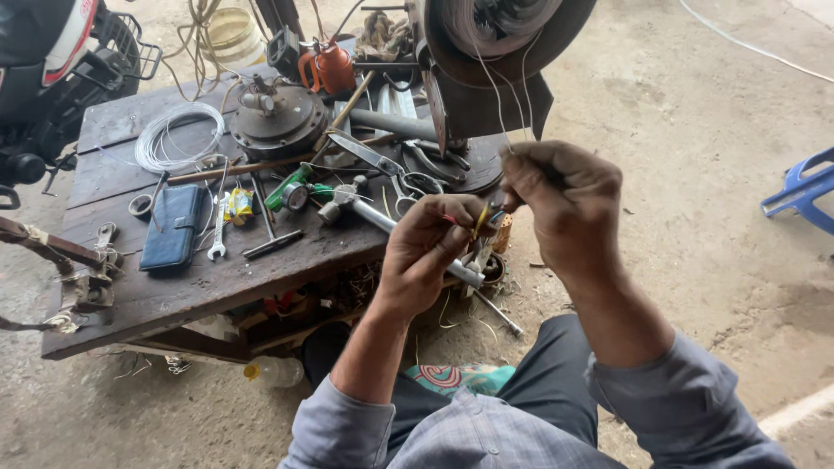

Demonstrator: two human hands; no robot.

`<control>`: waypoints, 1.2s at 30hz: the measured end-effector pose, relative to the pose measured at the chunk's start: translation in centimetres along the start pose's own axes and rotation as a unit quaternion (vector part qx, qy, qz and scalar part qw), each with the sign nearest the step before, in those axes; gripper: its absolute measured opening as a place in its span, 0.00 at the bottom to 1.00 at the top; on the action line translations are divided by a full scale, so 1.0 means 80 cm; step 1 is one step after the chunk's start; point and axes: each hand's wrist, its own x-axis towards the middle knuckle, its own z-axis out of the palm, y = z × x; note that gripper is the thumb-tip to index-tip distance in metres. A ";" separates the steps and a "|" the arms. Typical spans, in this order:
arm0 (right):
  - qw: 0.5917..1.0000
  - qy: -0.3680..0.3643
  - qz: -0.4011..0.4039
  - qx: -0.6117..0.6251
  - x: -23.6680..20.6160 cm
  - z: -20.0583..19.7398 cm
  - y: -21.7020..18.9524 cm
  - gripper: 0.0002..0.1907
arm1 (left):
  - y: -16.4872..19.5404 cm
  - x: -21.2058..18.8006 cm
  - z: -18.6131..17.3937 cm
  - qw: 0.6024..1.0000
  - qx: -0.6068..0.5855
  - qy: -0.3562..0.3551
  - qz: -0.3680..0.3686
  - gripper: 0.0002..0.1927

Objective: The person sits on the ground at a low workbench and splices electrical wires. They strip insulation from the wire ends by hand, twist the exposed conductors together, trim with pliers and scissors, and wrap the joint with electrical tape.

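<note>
My left hand is closed around a small bundle of thin coloured wires, red and yellow strands showing between the fingers. Close beside it on the right, my right hand pinches the end of those wires with thumb and forefinger. Two fine pale wires run up from my right hand to a large round wound coil mounted above the table. Both hands hover just off the near right corner of a dark wooden table.
On the table lie a hammer, scissors, a spanner, a blue wallet case, a white wire coil, a round metal motor part and an orange oil can. A blue plastic stool stands at right, a motorbike at top left.
</note>
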 end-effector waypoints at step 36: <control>0.703 -0.040 -0.493 -0.511 -0.020 -0.075 -0.030 0.10 | 0.022 0.076 0.040 0.978 0.075 0.005 -0.195 0.15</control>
